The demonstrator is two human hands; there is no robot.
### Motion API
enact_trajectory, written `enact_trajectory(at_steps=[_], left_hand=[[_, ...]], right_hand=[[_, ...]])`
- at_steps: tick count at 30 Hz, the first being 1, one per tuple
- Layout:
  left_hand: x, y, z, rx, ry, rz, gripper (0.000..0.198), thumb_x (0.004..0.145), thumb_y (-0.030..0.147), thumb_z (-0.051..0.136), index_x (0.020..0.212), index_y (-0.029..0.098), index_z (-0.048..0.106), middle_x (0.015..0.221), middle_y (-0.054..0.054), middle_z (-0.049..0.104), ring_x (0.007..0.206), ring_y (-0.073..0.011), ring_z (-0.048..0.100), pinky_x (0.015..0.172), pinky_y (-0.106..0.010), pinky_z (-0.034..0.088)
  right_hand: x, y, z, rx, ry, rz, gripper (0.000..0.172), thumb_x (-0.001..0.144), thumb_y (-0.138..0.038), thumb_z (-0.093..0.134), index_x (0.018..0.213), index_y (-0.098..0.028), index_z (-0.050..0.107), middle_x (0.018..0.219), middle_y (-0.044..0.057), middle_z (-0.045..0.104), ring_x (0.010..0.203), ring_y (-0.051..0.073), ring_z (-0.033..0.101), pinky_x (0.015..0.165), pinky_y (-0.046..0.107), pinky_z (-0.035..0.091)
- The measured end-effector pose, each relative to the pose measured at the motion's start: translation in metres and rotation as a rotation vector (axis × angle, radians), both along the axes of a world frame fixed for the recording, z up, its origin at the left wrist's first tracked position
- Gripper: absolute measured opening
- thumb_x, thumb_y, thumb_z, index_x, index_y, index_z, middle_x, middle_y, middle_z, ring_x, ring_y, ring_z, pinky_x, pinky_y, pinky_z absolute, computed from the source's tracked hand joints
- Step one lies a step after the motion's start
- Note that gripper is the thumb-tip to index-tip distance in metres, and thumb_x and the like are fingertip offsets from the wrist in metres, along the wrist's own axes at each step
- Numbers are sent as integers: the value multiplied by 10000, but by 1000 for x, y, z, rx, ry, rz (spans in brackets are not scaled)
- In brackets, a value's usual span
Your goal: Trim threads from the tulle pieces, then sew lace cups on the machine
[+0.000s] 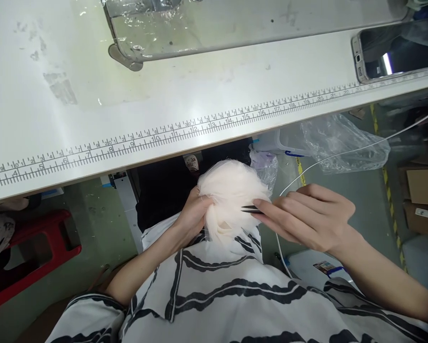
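Note:
A bundle of sheer, cream-coloured fabric [231,183], gathered in soft folds, sits above my lap just below the table edge. My left hand [195,214] grips its left side, with the thumb pressed into the folds. From the right, my right hand [306,214] holds a small black tool with two pointed tips [250,209], snips or tweezers; I cannot tell which. The tips lie slightly apart against the fabric, pointing left. Most of the tool is hidden inside my fingers.
A white table [74,119] with a printed ruler edge spans the front. On it are a plastic-covered machine base [199,28] and a phone [399,50]. A white cable [328,157] hangs at right, near a clear plastic bag [356,147]. A red stool [53,228] stands left.

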State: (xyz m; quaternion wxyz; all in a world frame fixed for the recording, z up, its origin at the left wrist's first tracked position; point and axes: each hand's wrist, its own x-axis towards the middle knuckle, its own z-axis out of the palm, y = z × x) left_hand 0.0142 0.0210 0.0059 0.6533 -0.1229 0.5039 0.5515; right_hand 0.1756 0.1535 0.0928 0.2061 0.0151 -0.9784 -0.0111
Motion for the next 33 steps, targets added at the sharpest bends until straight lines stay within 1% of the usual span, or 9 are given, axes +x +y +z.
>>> enact_trajectory(at_steps=[3, 7, 14, 20, 25, 28, 33], left_hand=[[1, -1, -2, 6, -8, 4, 545, 579, 32, 650, 1111, 151, 641, 917, -49, 739, 952, -257, 677, 914, -397, 523], [0, -1, -4, 29, -27, -12, 550, 589, 33, 691, 1123, 155, 640, 929, -47, 739, 980, -241, 670, 971, -378, 487], [-1, -2, -8, 15, -5, -50, 549, 614, 39, 684, 1146, 162, 630, 954, -48, 733, 992, -228, 663, 987, -368, 473], [1, -2, -9, 11, 5, -40, 547, 609, 43, 698, 1136, 169, 632, 962, -45, 730, 992, -236, 665, 972, -373, 488], [2, -4, -12, 6, -11, -40, 548, 611, 30, 668, 1141, 164, 626, 968, -53, 728, 975, -235, 670, 958, -373, 498], [3, -5, -14, -11, -27, -35, 567, 617, 42, 668, 1166, 174, 612, 970, -57, 725, 940, -242, 676, 928, -393, 515], [1, -3, -8, 5, -19, -34, 570, 607, 41, 698, 1154, 182, 619, 976, -58, 725, 968, -248, 665, 941, -381, 506]], right_hand=[[1, 2, -2, 42, -20, 22, 184, 774, -254, 804, 889, -175, 684, 597, -60, 613, 533, 74, 494, 520, 275, 350], [3, 1, -4, 44, -34, 23, 150, 791, -254, 791, 880, -204, 681, 597, -71, 599, 549, 68, 497, 530, 267, 356], [2, 1, -3, 33, -29, 43, 197, 744, -257, 830, 842, -166, 686, 599, -62, 614, 533, 66, 492, 503, 271, 351], [3, 2, -3, 37, -16, 42, 236, 746, -266, 829, 885, -148, 679, 585, -62, 594, 534, 70, 481, 509, 274, 345], [2, 3, -3, 42, -32, 40, 201, 756, -257, 820, 857, -163, 674, 593, -66, 598, 538, 67, 480, 513, 267, 338], [1, 2, -4, 37, -33, 50, 196, 750, -242, 822, 856, -159, 679, 601, -62, 600, 539, 70, 484, 509, 271, 338], [1, 2, -2, 39, -34, 57, 160, 750, -221, 818, 809, -164, 680, 597, -58, 599, 537, 71, 469, 505, 274, 336]])
